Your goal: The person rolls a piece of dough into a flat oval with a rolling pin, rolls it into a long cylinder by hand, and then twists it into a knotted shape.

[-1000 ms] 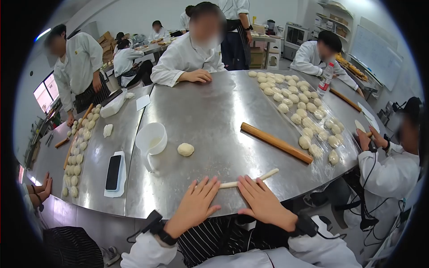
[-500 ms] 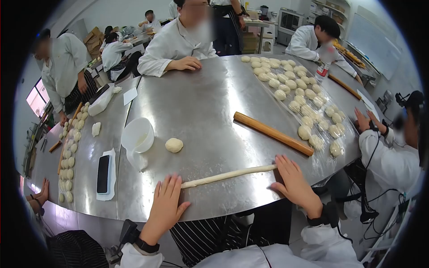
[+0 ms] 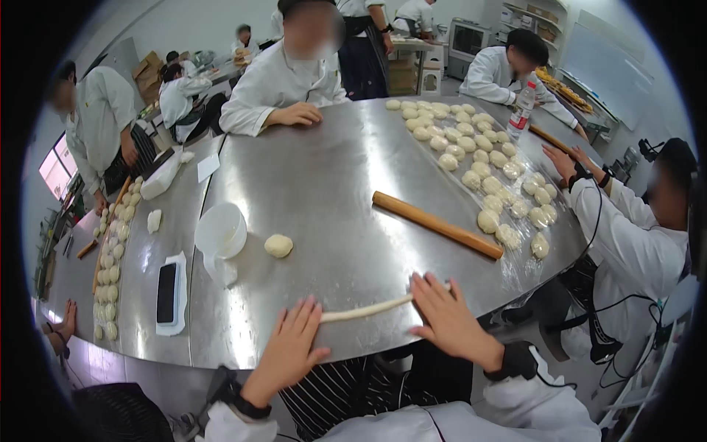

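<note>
A thin rope of dough (image 3: 366, 312) lies on the steel table near its front edge. My left hand (image 3: 293, 340) rests flat over the rope's left end, fingers stretched out. Farther in from the other end, my right hand (image 3: 451, 315) presses flat on the rope with its fingers extended. A short tip shows past the right fingers; the parts under both hands are hidden. Beyond the rope sit a round dough ball (image 3: 278, 246) and a white plastic jug (image 3: 221, 234). A wooden rolling pin (image 3: 437, 225) lies slanted behind my right hand.
Many dough balls (image 3: 482, 168) under plastic film cover the table's right side. A phone (image 3: 168, 293) and a row of dough balls (image 3: 110, 274) lie left. A bottle (image 3: 522, 110) stands at back right. Co-workers surround the table; one person's hands (image 3: 567, 163) rest at the right edge.
My hands have come closer together along the dough rope. The right hand has moved inward from the rope's right end, and the left has shifted slightly right. The view has tilted a little.
</note>
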{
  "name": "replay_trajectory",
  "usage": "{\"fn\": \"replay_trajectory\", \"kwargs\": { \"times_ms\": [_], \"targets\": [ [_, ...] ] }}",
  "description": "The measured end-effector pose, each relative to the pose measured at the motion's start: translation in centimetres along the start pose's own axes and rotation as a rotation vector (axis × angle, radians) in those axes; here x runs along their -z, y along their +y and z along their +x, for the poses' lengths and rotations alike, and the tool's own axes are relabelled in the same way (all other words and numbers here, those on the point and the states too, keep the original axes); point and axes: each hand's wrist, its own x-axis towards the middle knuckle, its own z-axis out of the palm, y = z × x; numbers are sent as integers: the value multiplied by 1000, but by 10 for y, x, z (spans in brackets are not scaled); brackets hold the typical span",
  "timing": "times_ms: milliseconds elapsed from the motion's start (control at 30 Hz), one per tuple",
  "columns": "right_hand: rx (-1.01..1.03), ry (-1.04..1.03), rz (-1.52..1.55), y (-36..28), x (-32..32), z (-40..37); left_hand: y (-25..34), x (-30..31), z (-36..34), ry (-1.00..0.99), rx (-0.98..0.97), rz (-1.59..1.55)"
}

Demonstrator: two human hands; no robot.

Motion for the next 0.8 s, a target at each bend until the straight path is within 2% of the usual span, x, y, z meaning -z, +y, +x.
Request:
{"fn": "replay_trajectory", "kwargs": {
  "times_ms": [133, 200, 333, 567, 733, 800],
  "targets": [
    [13, 70, 114, 57, -20, 56, -41, 8, 30, 38, 5, 17],
    [27, 10, 156, 56, -7, 42, -45, 9, 21, 91, 41, 22],
    [-78, -60, 150, 43, 4, -22, -42, 1, -17, 110, 100, 56],
    [-26, -57, 99, 69, 5, 27, -65, 6, 24, 168, 113, 88],
    [-110, 12, 211, 79, 10, 3, -65, 10, -7, 163, 211, 53],
    [-132, 68, 342, 72, 15, -3, -54, 19, 3, 214, 166, 72]
  ]
}}
